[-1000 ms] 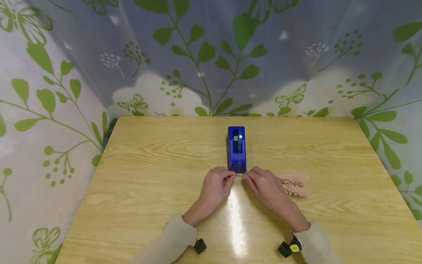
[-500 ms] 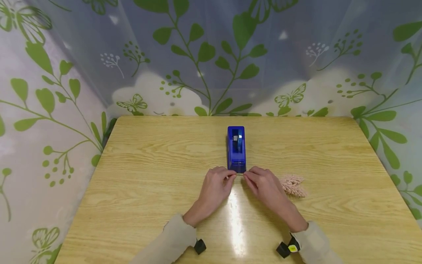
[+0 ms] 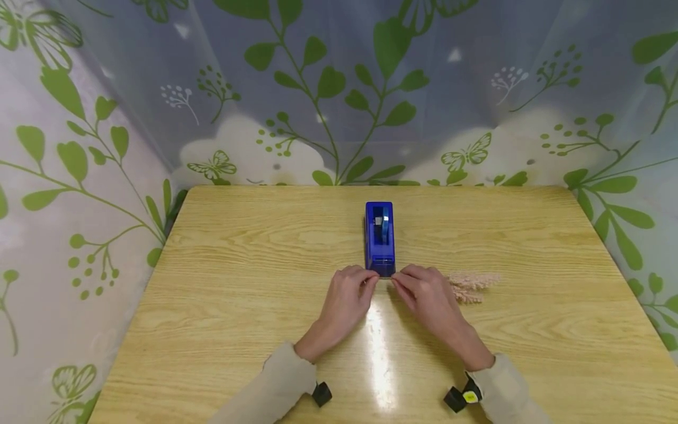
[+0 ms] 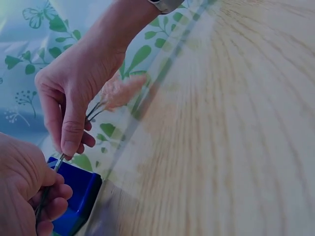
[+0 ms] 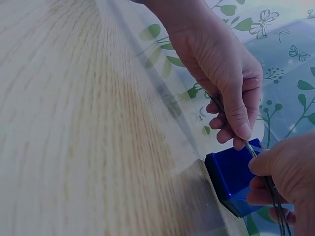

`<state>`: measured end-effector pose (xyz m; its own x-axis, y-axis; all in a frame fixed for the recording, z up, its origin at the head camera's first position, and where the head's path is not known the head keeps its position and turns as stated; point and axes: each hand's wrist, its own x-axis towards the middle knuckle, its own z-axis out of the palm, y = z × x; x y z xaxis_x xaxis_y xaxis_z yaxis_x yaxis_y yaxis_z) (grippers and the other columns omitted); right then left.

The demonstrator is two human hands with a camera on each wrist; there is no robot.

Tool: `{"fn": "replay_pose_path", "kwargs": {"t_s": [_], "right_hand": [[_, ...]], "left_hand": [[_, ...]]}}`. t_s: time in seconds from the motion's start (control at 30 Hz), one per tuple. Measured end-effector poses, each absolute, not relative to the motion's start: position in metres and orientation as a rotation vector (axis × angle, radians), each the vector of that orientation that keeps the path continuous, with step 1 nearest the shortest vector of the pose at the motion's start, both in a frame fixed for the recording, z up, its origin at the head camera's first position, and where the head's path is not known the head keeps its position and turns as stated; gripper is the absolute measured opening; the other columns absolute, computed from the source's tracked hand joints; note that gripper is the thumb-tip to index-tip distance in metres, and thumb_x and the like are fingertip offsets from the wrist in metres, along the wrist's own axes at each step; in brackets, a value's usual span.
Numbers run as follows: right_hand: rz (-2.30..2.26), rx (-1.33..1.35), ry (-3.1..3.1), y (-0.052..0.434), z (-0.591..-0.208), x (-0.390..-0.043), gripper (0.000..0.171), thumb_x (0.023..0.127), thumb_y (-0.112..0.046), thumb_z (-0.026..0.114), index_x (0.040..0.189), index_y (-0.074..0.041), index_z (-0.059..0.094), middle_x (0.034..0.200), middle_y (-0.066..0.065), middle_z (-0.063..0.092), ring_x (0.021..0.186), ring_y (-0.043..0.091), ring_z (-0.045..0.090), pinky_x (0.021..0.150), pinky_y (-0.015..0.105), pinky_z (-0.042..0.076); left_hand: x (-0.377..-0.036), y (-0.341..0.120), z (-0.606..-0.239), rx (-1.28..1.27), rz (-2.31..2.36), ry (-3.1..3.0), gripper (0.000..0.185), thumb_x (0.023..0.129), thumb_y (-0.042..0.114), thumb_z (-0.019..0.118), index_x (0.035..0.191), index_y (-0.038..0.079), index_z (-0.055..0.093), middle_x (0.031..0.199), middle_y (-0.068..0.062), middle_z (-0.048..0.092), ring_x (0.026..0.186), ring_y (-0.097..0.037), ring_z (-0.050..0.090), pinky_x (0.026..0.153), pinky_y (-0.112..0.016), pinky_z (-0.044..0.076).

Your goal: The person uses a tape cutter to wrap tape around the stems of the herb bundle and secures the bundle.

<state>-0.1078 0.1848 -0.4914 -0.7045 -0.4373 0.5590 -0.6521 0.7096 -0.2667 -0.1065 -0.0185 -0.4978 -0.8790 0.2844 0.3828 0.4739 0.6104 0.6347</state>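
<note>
Stems (image 4: 93,110) (thin, with pink plumes (image 3: 468,284)) stay pinched by left hand (image 3: 346,297) and right hand (image 3: 426,297) beside the blue dispenser (image 3: 379,238); the plumes have swung slightly upward.

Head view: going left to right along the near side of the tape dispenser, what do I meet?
Left hand → thin stems pinched between both hands, just in front of the blue tape dispenser → right hand → pink dried flower heads over the wooden table.
</note>
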Motion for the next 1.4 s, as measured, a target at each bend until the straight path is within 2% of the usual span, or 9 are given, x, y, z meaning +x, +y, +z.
{"fn": "replay_pose_path", "kwargs": {"t_s": [0.17,0.27,0.4,0.63,0.73,1.03,1.13,1.27,1.4], "right_hand": [[0.658,0.814,-2.457,0.185,-0.492,-0.109,0.009,0.085,-0.003,0.084,0.094,-0.003,0.081,0.087,0.007,0.075,0.074,0.022,0.07,0.065,0.039,0.053],[0.663,0.811,-2.518,0.185,-0.491,-0.109,0.003,0.093,-0.004,0.077,0.094,-0.002,0.078,0.087,0.008,0.074,0.075,0.022,0.069,0.065,0.038,0.053],[0.623,0.811,-2.596,0.186,-0.488,-0.11,0.01,0.098,-0.008,0.07,0.093,-0.002,0.077,0.086,0.007,0.073,0.075,0.022,0.067,0.063,0.037,0.051],[0.551,0.889,-2.566,0.189,-0.481,-0.117,0.009,0.094,-0.01,0.075,0.09,-0.004,0.081,0.085,0.006,0.075,0.077,0.023,0.07,0.067,0.04,0.052],[0.53,0.904,-2.554,0.19,-0.479,-0.119,0.007,0.092,-0.01,0.077,0.088,-0.005,0.081,0.083,0.005,0.075,0.074,0.021,0.07,0.066,0.038,0.051],[0.5,0.931,-2.542,0.188,-0.476,-0.122,0.004,0.088,-0.009,0.083,0.09,-0.006,0.082,0.083,0.004,0.075,0.071,0.019,0.07,0.066,0.034,0.051],[0.583,0.913,-2.611,0.188,-0.476,-0.121,0.005,0.093,-0.008,0.078,0.092,-0.003,0.08,0.085,0.005,0.073,0.07,0.017,0.067,0.064,0.03,0.054],[0.652,0.873,-2.733,0.188,-0.476,-0.118,0.012,0.101,-0.008,0.067,0.095,-0.002,0.076,0.084,0.003,0.066,0.068,0.012,0.058,0.059,0.025,0.052],[0.605,0.89,-2.706,0.187,-0.478,-0.119,0.013,0.1,-0.008,0.067,0.094,-0.002,0.076,0.083,0.004,0.067,0.068,0.014,0.059,0.059,0.027,0.052]], "left_hand": [[-0.109,-0.018,-0.5,-0.618,-1.148,-2.544,0.008,0.098,0.009,0.073,0.098,0.005,0.08,0.086,-0.002,0.074,0.074,-0.013,0.065,0.074,-0.03,0.052],[-0.11,-0.017,-0.501,-0.602,-1.152,-2.534,0.007,0.096,0.008,0.074,0.096,0.006,0.081,0.084,-0.002,0.074,0.071,-0.012,0.064,0.071,-0.028,0.051],[-0.111,-0.017,-0.501,-0.589,-1.148,-2.535,0.007,0.096,0.009,0.075,0.096,0.007,0.082,0.084,-0.002,0.074,0.069,-0.012,0.062,0.073,-0.031,0.049],[-0.114,-0.016,-0.497,-0.589,-1.124,-2.542,0.006,0.095,0.009,0.077,0.095,0.007,0.082,0.083,-0.002,0.075,0.067,-0.01,0.064,0.065,-0.023,0.05],[-0.114,-0.016,-0.493,-0.597,-1.091,-2.587,0.007,0.096,0.011,0.076,0.096,0.007,0.082,0.084,-0.002,0.075,0.069,-0.011,0.065,0.066,-0.022,0.051],[-0.117,-0.015,-0.485,-0.555,-1.055,-2.676,0.011,0.099,0.01,0.071,0.095,0.006,0.081,0.085,-0.004,0.074,0.076,-0.019,0.068,0.069,-0.029,0.055],[-0.118,-0.015,-0.486,-0.552,-1.084,-2.64,0.009,0.097,0.009,0.073,0.095,0.005,0.08,0.085,-0.004,0.075,0.076,-0.019,0.068,0.07,-0.031,0.055],[-0.119,-0.014,-0.49,-0.557,-1.107,-2.592,0.007,0.096,0.008,0.074,0.093,0.005,0.081,0.084,-0.004,0.075,0.075,-0.019,0.068,0.071,-0.033,0.055],[-0.119,-0.014,-0.492,-0.547,-1.115,-2.562,0.007,0.095,0.008,0.075,0.092,0.006,0.081,0.083,-0.003,0.076,0.073,-0.018,0.068,0.074,-0.035,0.055]]}}
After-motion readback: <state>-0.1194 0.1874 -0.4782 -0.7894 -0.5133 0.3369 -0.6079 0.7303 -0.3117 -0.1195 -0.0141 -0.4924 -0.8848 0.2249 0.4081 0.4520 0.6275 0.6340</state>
